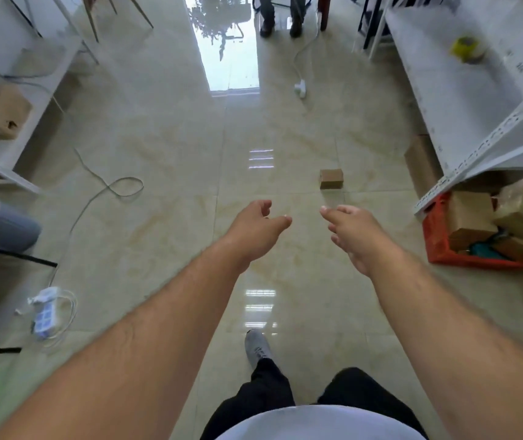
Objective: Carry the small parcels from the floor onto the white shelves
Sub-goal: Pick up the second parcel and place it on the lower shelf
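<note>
Reaching forward with both hands, left hand (pixel 258 228) and right hand (pixel 353 231) both empty, fingers loosely spread. Small parcel (pixel 331 178) sitting alone on floor (pixel 158 160), just beyond fingertips, near white shelves (pixel 463 100). Looking light, stiff cardboard; gripping opposite side faces probably suiting best.
</note>
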Motion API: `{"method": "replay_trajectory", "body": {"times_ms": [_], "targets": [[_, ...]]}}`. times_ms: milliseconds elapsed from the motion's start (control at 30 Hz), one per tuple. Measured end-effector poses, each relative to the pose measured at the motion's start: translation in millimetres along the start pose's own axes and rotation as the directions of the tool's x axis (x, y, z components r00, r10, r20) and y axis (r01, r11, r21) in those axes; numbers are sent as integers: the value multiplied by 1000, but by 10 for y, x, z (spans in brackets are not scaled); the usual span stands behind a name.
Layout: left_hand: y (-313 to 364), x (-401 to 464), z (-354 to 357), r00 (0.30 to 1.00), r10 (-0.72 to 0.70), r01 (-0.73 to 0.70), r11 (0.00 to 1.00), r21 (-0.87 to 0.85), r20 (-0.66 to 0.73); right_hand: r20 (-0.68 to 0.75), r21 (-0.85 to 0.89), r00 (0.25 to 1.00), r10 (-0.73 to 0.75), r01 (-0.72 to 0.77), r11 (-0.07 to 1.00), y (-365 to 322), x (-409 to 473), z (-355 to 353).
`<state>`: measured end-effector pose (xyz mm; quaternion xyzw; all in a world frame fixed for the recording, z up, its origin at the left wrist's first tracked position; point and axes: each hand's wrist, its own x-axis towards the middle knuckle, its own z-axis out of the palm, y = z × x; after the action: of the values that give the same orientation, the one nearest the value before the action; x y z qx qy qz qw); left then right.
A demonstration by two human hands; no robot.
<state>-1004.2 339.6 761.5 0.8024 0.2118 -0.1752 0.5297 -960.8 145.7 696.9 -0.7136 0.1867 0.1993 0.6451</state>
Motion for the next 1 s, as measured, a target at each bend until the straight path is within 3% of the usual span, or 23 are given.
{"method": "replay_trajectory", "body": {"times_ms": [300,633,1000], "targets": [[573,1282,-431,995,24,-31,997,69,95,-85,103,996,41,-32,994,-625,950,412],[1656,2954,-346,984,5,-49,969,244,180,-148,235,984,97,-60,970,-1289,2532,224],[2540,4575,-381,948,-8,-96,947,307,319,-303,310,931,203,-105,945,-2129,3771,140]]}}
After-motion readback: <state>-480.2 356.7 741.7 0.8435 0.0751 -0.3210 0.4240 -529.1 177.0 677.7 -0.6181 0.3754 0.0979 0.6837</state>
